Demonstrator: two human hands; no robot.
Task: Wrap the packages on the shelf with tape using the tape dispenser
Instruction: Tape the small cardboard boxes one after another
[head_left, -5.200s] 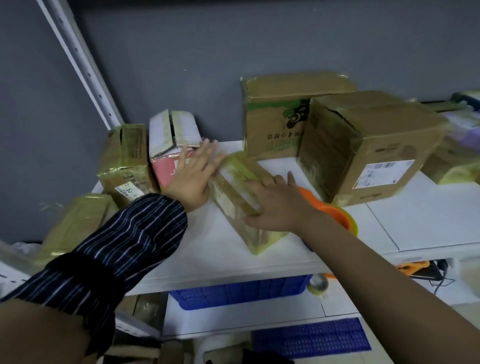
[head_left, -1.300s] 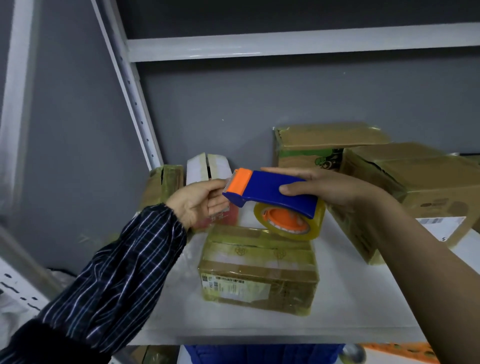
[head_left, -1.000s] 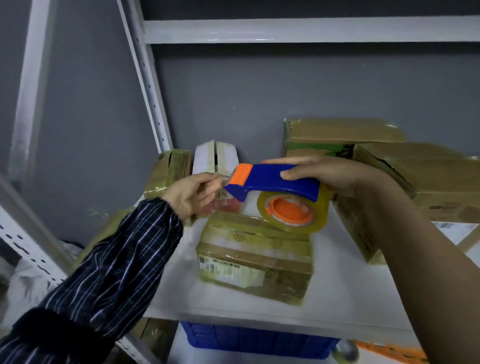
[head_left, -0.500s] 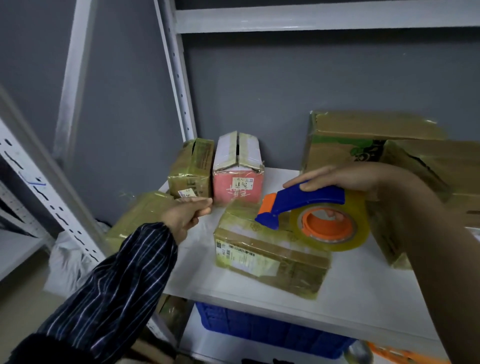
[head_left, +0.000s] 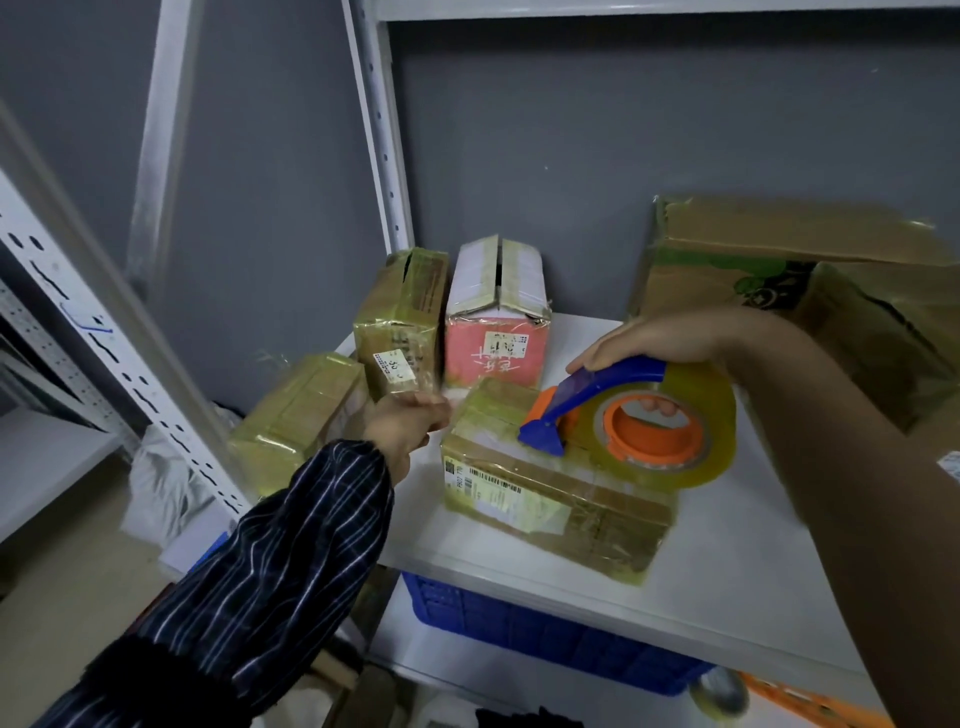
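A flat cardboard package (head_left: 556, 499), glossy with tape and bearing a barcode label, lies near the front of the white shelf (head_left: 727, 582). My right hand (head_left: 660, 343) grips the blue and orange tape dispenser (head_left: 623, 415) with its clear tape roll. The dispenser's blade end rests on the package's top. My left hand (head_left: 402, 426) is just left of the package, fingers pinched on the pulled tape end at the package's left top edge.
Behind stand a pink box (head_left: 496, 322) with white flaps and a taped brown box (head_left: 402, 332). Another taped parcel (head_left: 296, 415) lies left. Two big cartons (head_left: 779, 270) fill the back right. A blue crate (head_left: 545, 629) sits on the shelf below.
The dispenser came down from mid-air onto the package top. My left hand moved from the dispenser's tip down to the package's left edge. The view shifted left.
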